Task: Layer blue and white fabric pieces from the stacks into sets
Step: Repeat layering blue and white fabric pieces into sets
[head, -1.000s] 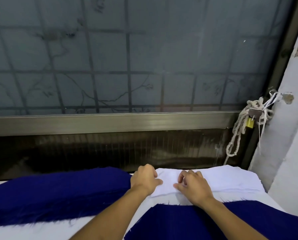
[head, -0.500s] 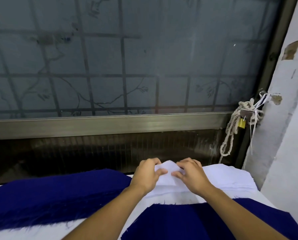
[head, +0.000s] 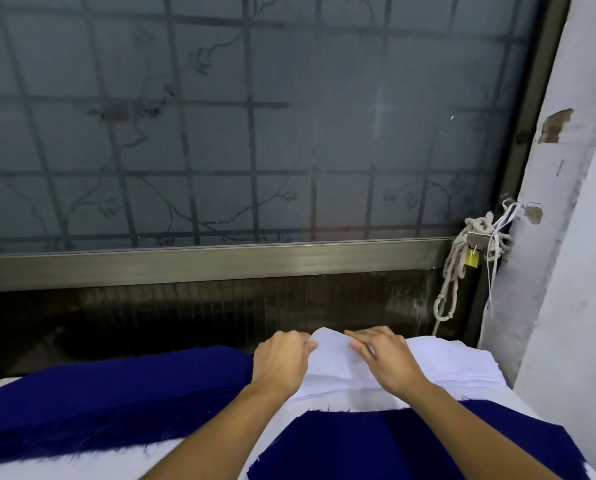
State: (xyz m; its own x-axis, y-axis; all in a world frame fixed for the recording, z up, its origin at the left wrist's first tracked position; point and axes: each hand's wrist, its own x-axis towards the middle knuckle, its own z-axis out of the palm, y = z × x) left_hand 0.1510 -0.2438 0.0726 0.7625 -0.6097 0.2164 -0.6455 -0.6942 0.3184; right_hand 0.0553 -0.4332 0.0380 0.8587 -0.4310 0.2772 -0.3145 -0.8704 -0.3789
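A stack of white fabric pieces [head: 452,363] lies at the back right of the table. My left hand [head: 281,358] and my right hand [head: 386,358] both pinch the top white piece [head: 333,362] at its far edge, which is lifted off the stack. A stack of dark blue fabric pieces [head: 109,396] with frayed edges lies to the left. One single blue piece [head: 352,445] lies flat on the table in front of me, under my forearms.
The white table surface [head: 192,455] shows between the fabrics. Behind the table is a frosted window with a metal frame [head: 220,265]. A knotted rope with a brass padlock [head: 471,259] hangs at the right, beside a white wall [head: 566,306].
Both hands went from resting on the white stack to pinching its top piece, and the far edge of that piece has risen off the stack.
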